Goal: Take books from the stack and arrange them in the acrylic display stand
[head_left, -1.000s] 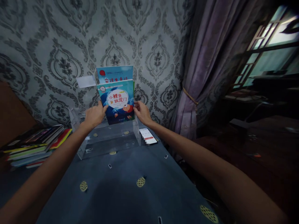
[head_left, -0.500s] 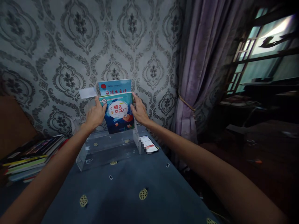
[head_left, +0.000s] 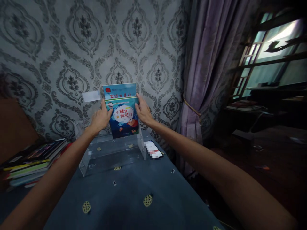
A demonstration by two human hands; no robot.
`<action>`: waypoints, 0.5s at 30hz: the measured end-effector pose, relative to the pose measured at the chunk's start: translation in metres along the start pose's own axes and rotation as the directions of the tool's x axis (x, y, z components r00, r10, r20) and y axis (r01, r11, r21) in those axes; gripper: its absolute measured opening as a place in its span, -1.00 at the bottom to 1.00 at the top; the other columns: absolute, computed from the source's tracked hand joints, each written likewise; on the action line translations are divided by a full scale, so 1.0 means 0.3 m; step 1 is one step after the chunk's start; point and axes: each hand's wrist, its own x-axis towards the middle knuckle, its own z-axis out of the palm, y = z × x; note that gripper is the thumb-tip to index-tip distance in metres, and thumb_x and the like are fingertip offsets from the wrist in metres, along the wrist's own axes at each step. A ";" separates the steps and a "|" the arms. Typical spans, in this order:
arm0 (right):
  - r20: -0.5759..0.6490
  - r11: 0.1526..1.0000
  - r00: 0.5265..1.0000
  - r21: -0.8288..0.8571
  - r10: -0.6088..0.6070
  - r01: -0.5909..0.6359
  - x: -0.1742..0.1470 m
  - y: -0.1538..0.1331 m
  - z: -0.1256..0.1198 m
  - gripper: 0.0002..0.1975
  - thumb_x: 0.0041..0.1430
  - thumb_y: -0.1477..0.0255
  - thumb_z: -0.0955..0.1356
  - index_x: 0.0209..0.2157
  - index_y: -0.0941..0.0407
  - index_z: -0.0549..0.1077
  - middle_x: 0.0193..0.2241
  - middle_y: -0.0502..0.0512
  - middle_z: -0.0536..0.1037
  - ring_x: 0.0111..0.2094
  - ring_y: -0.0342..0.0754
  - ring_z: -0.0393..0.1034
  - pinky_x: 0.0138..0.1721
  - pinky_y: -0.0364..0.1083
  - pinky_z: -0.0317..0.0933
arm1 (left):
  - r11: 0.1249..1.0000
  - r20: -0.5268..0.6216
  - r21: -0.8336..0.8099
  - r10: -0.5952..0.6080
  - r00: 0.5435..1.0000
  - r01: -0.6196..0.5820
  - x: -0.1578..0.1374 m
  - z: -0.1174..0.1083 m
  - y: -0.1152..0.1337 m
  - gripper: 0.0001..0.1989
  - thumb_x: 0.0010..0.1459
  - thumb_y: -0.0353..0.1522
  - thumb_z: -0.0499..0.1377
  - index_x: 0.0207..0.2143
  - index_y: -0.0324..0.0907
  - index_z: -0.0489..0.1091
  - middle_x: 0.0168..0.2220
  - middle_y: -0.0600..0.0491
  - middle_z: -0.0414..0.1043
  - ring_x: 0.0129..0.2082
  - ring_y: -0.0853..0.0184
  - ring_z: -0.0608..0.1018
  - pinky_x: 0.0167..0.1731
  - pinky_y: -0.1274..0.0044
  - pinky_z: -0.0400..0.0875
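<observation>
A blue picture book [head_left: 123, 119] with a fish on its cover is gripped upright between my hands. My left hand [head_left: 101, 117] has its thumb and fingers closed on the left edge. On the right edge, my right hand [head_left: 144, 110] grips in the same way. Behind this book rises a taller light-blue book [head_left: 120, 91] with red lettering; whether my fingers also touch it I cannot tell. Both are at the back of a clear plastic rack [head_left: 83, 163], whose side walls stand on the table beneath my wrists.
A pile of books [head_left: 35, 163] lies on the left, beside a brown box [head_left: 16, 123]. A phone [head_left: 153, 149] rests right of the rack on the patterned tablecloth [head_left: 120, 207]. The purple curtain [head_left: 192, 95] hangs past the table's right edge.
The view has shifted slightly. The front book looks a little straighter and sits closer against the taller book behind. Both hands keep their hold on its edges.
</observation>
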 end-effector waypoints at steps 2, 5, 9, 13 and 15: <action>-0.016 1.000 0.999 -0.003 -0.027 0.027 0.011 0.010 0.006 -0.45 0.36 0.33 0.15 0.34 0.12 0.16 0.28 0.28 0.33 0.31 0.16 0.19 0.38 0.27 0.03 | 0.999 0.002 -0.049 0.009 1.000 -0.008 0.009 0.006 -0.020 -0.27 0.36 -0.13 -0.06 0.41 -0.39 -0.12 -0.07 -0.40 0.57 -0.07 -0.18 0.63 -0.09 0.13 0.46; -0.011 0.999 0.999 -0.008 -0.042 0.042 0.028 0.019 0.019 -0.48 0.39 0.29 0.13 0.31 0.12 0.19 0.28 0.30 0.32 0.32 0.14 0.18 0.39 0.25 0.02 | 0.992 -0.007 -0.119 0.049 0.999 -0.049 0.020 0.016 -0.042 -0.29 0.36 -0.14 -0.07 0.40 -0.38 -0.09 -0.03 -0.39 0.55 -0.05 -0.15 0.63 -0.07 0.15 0.46; -0.014 1.000 1.000 -0.017 -0.019 0.019 0.038 0.023 0.041 -0.47 0.42 0.23 0.11 0.31 0.15 0.19 0.27 0.33 0.32 0.32 0.16 0.19 0.40 0.25 0.00 | 0.980 -0.003 -0.162 0.114 0.994 -0.113 0.023 0.032 -0.047 -0.35 0.36 -0.20 -0.07 0.37 -0.38 -0.05 0.00 -0.38 0.54 -0.02 -0.12 0.62 -0.05 0.18 0.46; -0.032 1.000 0.999 -0.014 0.001 -0.001 0.044 0.019 0.053 -0.43 0.43 0.13 0.08 0.30 0.15 0.19 0.26 0.34 0.33 0.33 0.17 0.17 0.40 0.27 0.00 | 0.984 -0.011 -0.158 0.078 0.997 -0.079 0.032 0.047 -0.048 -0.35 0.35 -0.21 -0.06 0.35 -0.41 -0.04 0.00 -0.40 0.54 -0.02 -0.13 0.61 -0.02 0.14 0.45; -0.025 1.000 1.000 -0.016 0.003 -0.003 0.044 0.018 0.049 -0.40 0.42 0.13 0.09 0.31 0.18 0.18 0.28 0.36 0.32 0.34 0.19 0.17 0.40 0.27 -0.01 | 0.975 -0.027 -0.198 0.101 0.995 -0.104 0.040 0.057 -0.064 -0.36 0.33 -0.22 -0.05 0.35 -0.39 -0.03 0.04 -0.38 0.52 0.01 -0.11 0.60 0.01 0.13 0.43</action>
